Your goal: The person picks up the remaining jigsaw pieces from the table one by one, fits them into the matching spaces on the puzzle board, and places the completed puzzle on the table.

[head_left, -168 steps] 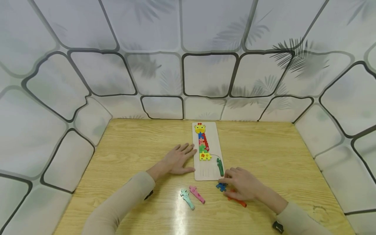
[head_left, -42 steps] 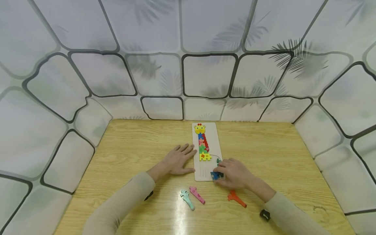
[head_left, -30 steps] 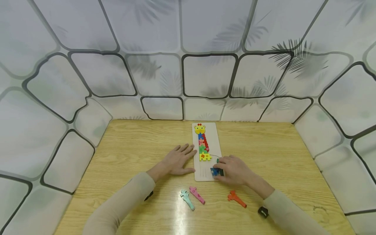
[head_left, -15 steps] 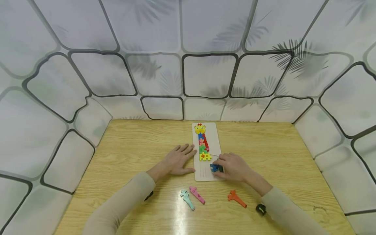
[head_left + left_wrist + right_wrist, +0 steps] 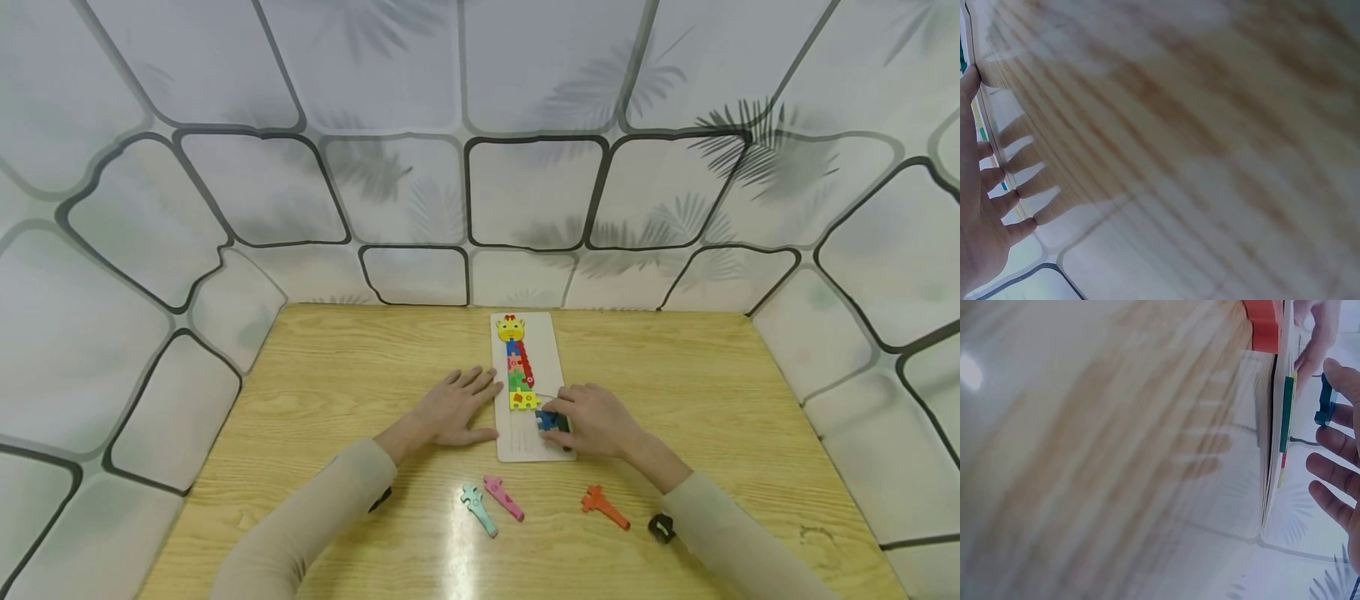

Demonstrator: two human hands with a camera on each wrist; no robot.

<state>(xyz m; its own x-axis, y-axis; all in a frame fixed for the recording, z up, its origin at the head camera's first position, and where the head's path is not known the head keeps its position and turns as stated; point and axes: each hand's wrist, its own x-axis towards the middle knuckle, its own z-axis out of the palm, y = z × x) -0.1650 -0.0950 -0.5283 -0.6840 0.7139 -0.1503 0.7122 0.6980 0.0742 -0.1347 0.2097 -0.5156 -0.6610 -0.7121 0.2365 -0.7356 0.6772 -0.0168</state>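
Observation:
A white puzzle board (image 5: 536,358) lies on the table, with a giraffe (image 5: 512,331) built on its left half: yellow head, blue, pink and green neck pieces, a yellow piece and a red mane. My right hand (image 5: 600,421) pinches a blue puzzle piece (image 5: 546,420) just right of the yellow piece. In the right wrist view, that blue piece (image 5: 1324,403) is between thumb and index finger, raised off the board. Beneath my right hand, a dark green piece (image 5: 566,444) is partly hidden. My left hand (image 5: 453,407) lies flat with spread fingers, fingertips at the board's left edge.
Near the table's front lie a mint piece (image 5: 478,509), a pink piece (image 5: 503,497) and an orange piece (image 5: 604,507). Patterned white walls (image 5: 536,192) enclose the wooden table (image 5: 360,358) at the back and sides.
My right hand took the blue piece from the table below the board, carried it onto the board, and has since moved it slowly up toward the yellow piece. My left hand stays still.

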